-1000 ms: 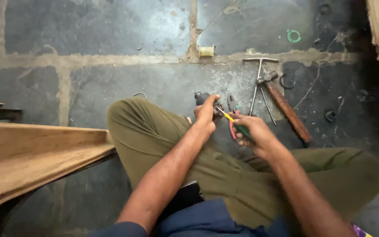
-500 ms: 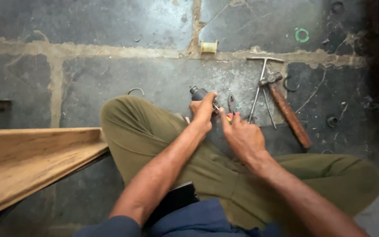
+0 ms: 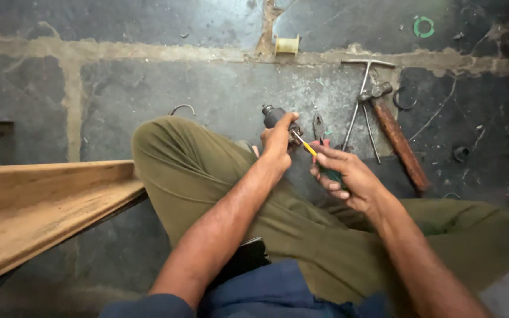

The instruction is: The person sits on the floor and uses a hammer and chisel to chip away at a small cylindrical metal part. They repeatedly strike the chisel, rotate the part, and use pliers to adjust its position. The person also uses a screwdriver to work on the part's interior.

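The small dark part [image 3: 273, 115] in the left hand [image 3: 279, 141] looks like dull, worn metal. The screwdriver [image 3: 313, 154] in the right hand [image 3: 349, 176] has a bright metal shaft and a smooth plastic handle, yellow and green. The hammer [image 3: 397, 134] near the floor's far right edge has a grey metal head and a reddish, matt wooden handle. The floor [image 3: 148, 94] is rough dark stone with sandy joints. The plank [image 3: 36, 206] is raw, pale wood. The trousers [image 3: 207, 171] are matt olive cloth.

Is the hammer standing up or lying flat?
Lying flat: the hammer rests lengthwise on the stone floor, its wooden handle angled toward the person's leg.
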`<action>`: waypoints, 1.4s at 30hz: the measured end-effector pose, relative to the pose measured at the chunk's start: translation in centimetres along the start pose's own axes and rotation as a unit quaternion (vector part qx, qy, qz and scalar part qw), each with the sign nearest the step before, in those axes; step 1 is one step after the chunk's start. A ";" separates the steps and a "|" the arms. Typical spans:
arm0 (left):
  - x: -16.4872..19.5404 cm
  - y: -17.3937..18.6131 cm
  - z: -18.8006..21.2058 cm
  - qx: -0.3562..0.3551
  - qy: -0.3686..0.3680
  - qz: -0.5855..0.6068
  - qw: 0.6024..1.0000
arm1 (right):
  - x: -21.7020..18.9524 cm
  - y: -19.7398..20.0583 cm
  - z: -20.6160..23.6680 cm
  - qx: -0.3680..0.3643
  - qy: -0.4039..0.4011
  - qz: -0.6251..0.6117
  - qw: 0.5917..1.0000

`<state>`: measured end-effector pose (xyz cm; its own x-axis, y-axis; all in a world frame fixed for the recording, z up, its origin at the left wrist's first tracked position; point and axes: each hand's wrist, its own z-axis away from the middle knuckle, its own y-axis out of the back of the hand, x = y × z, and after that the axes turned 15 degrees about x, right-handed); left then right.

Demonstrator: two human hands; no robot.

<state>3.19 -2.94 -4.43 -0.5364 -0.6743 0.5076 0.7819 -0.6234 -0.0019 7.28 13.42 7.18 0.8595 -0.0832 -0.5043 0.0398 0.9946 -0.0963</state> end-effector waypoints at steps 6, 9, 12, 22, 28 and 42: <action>-0.3 0.0 0.2 -0.017 -0.036 -0.023 0.999 | -0.3 -0.5 -1.5 0.053 0.065 0.118 0.989; -0.6 0.1 0.2 -0.004 -0.060 -0.025 0.998 | 0.1 -0.7 -2.3 0.043 0.231 0.219 0.947; -0.6 -0.1 0.2 0.000 -0.085 -0.031 0.996 | 0.8 -0.9 -2.1 0.130 0.473 0.446 0.749; -0.7 -0.1 -0.4 -0.042 -0.063 -0.013 0.997 | 2.6 -2.1 0.3 0.225 0.512 0.661 0.500; -0.5 0.1 -0.5 -0.040 -0.004 -0.026 0.999 | 1.1 0.0 -1.9 -0.003 0.050 0.007 0.999; -0.3 -0.1 -0.1 -0.034 -0.025 -0.048 0.998 | 1.7 -1.6 -2.0 0.154 0.496 0.402 0.754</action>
<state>3.25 -2.71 -4.70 -0.5910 -0.5904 0.5497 0.7032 -0.7110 -0.0076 7.62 11.52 4.78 -0.1289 0.7005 -0.7019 -0.0435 0.7031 0.7098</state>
